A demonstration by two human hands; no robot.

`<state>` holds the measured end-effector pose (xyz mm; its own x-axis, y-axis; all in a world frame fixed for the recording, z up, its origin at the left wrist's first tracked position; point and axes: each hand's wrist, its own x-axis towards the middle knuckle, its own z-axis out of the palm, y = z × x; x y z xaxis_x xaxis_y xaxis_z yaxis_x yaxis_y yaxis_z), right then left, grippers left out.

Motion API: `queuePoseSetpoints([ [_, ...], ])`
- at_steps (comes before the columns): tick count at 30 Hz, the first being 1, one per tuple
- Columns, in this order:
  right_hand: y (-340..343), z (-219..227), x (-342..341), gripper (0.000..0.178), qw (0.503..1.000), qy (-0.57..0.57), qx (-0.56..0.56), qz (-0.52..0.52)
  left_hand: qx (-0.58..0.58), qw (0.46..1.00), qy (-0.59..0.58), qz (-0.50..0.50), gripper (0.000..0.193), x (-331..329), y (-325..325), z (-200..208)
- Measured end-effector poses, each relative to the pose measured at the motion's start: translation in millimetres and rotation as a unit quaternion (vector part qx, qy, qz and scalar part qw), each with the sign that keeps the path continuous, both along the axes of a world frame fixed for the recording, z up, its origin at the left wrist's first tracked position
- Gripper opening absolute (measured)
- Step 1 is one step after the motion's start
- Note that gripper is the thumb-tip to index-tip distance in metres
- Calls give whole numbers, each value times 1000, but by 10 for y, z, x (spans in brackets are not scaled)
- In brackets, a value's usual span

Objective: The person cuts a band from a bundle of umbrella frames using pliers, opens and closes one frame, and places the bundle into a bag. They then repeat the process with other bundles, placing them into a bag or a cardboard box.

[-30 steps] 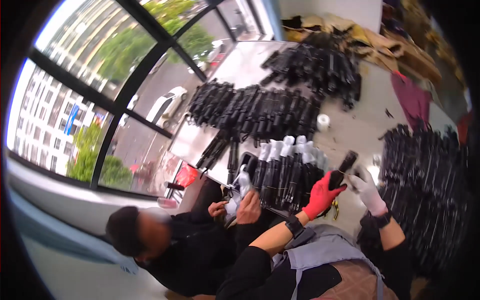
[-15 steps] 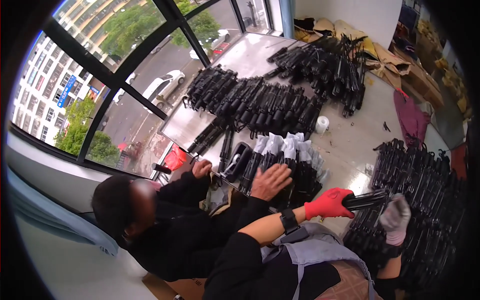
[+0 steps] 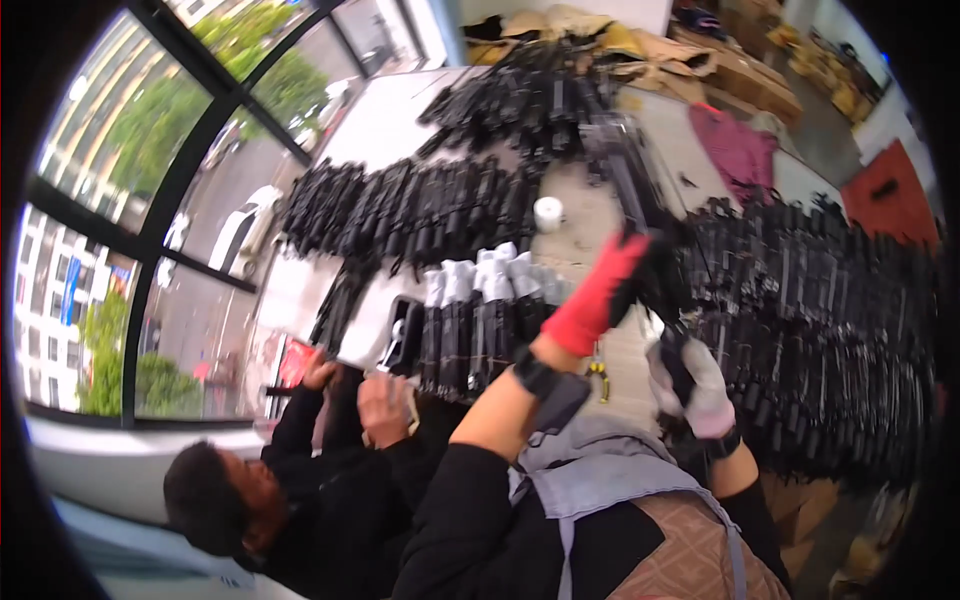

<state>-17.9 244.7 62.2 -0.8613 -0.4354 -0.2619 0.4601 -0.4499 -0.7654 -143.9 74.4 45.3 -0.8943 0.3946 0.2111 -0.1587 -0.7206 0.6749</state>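
Note:
My left hand [image 3: 592, 300], in a red glove, is raised and closed around a black folding umbrella frame [image 3: 640, 185]. Motion smears its fingertips and the frame, whose upper part slants toward the far side of the table. My right hand [image 3: 695, 388], in a pale grey and pink glove, wraps round the dark lower end of the frame, close to my body. To the right of both hands lie dense rows of similar black umbrella frames [image 3: 810, 300]. Pliers with yellow handles [image 3: 599, 380] lie on the table between my forearms.
At my left sits a co-worker [image 3: 300, 490], hands at the table edge beside a black case [image 3: 402, 335]. White-topped black bundles [image 3: 480, 320] stand nearby. Further off are more frames [image 3: 410, 215], a white roll [image 3: 548, 213], a maroon cloth [image 3: 735, 150] and brown wrapping [image 3: 650, 60].
My left hand has risen and moved farther away, and the umbrella frame now stands up lengthwise instead of lying across. My right hand has moved left and nearer. The view has swung right.

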Motion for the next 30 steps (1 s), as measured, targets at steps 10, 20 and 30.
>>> queuePoseSetpoints([
  [10,-496,230,-387,36,797,393,427,-171,73,988,-117,72,48,75,-4,503],
  [20,-555,183,-521,43,967,197,159,43,123,985,-88,78,37,107,-237,462],
  [30,-487,-25,-846,32,915,289,260,-109,53,985,-89,136,32,-106,-121,830],
])
